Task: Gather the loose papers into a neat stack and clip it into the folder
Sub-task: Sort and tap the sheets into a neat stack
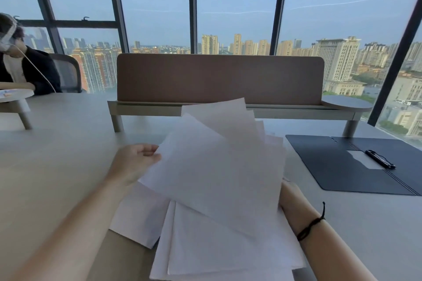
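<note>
Here left hand (137, 159) grips raised papers (217, 166) at their left edge over more sheets (205, 246) on surface (57, 166); right hand hidden, grip unclear. Open folder (331, 166) lies right.

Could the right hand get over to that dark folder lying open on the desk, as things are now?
Probably yes. The folder lies open on the table to the right of the papers, with bare tabletop between it and the right forearm. The right hand itself is hidden behind the raised sheets, likely occupied.
</note>
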The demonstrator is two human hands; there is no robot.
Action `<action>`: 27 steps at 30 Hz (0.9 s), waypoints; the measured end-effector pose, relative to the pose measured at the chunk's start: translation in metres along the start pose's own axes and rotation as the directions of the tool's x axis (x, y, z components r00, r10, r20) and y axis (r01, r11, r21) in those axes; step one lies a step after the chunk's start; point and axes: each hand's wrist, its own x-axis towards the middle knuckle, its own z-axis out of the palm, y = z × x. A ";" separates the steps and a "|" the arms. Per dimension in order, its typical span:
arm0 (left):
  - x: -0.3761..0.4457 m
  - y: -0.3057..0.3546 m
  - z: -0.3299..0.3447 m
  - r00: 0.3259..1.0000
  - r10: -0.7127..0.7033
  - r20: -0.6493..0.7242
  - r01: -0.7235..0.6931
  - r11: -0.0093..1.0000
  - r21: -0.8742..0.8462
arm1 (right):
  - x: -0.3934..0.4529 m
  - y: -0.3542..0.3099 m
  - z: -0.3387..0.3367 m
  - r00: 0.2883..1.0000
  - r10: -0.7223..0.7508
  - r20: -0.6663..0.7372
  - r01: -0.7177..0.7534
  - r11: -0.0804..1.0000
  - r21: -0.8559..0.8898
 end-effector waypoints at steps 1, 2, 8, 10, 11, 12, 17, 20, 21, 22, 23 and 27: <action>0.004 0.008 -0.005 0.998 0.069 -0.011 -0.068 0.993 0.094 | 0.005 0.000 0.001 1.000 0.002 -0.007 -0.002 1.000 -0.022; 0.007 0.014 -0.009 0.991 0.136 -0.009 -0.132 0.975 0.179 | 0.009 -0.001 0.002 1.000 0.024 -0.009 -0.024 0.999 -0.041; 0.026 0.045 0.006 0.908 0.417 0.045 -0.389 0.796 0.463 | -0.001 -0.001 0.002 0.979 0.135 0.152 -0.113 0.983 -0.144; 0.031 0.048 0.020 0.901 0.430 0.063 -0.408 0.786 0.464 | -0.008 -0.001 0.000 0.965 0.152 0.212 -0.126 0.983 -0.130; 0.033 0.047 0.028 0.898 0.434 0.074 -0.416 0.779 0.470 | -0.006 0.001 0.000 0.964 0.155 0.214 -0.131 0.984 -0.121; 0.033 0.045 0.036 0.895 0.437 0.083 -0.421 0.771 0.478 | -0.007 0.001 0.000 0.964 0.156 0.213 -0.136 0.985 -0.108; 0.028 0.026 0.073 0.896 0.442 0.048 -0.417 0.797 0.438 | -0.010 0.003 0.003 0.978 0.139 0.154 -0.126 0.988 -0.089; 0.027 0.018 0.079 0.905 0.424 -0.032 -0.379 0.840 0.387 | -0.004 0.004 0.001 0.992 0.093 0.088 -0.080 0.987 -0.142; 0.028 0.016 0.078 0.899 0.433 -0.058 -0.381 0.842 0.381 | -0.003 0.004 0.000 0.993 0.087 0.085 -0.075 0.988 -0.137; 0.028 0.015 0.076 0.891 0.449 -0.075 -0.387 0.834 0.395 | -0.002 0.004 0.000 0.993 0.086 0.082 -0.075 0.989 -0.125; 0.027 0.013 0.074 0.889 0.450 -0.092 -0.375 0.827 0.418 | -0.001 0.005 0.001 0.993 0.086 0.081 -0.078 0.992 -0.102; 0.011 0.001 0.057 0.970 0.189 -0.153 -0.111 0.904 0.412 | 0.003 0.008 0.002 0.988 0.140 0.059 -0.142 0.989 0.030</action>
